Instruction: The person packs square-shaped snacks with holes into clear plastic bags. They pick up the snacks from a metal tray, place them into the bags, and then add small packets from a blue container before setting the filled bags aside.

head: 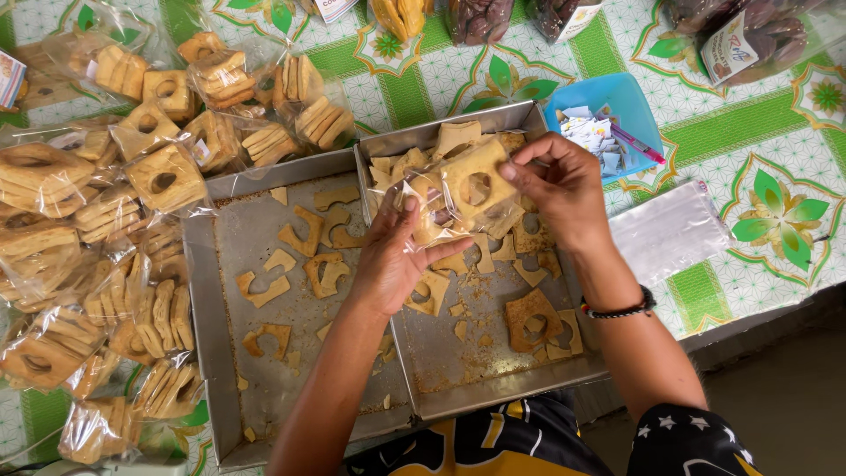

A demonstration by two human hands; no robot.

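Head view: both hands over the right metal tray [458,366], working a square holed biscuit [477,182] into a clear plastic bag [432,207]. Right hand [560,187] fingers pinch the biscuit's edge; left hand [394,256] fingers grip the bag from below. Biscuit looks thin, light and brittle, so best held by the rim, not the hole. Bag is floppy and slick. Left tray [225,353] holds broken pieces. Packed bags [106,291] are piled left on the table [758,132]; a blue tub [608,92] sits near.
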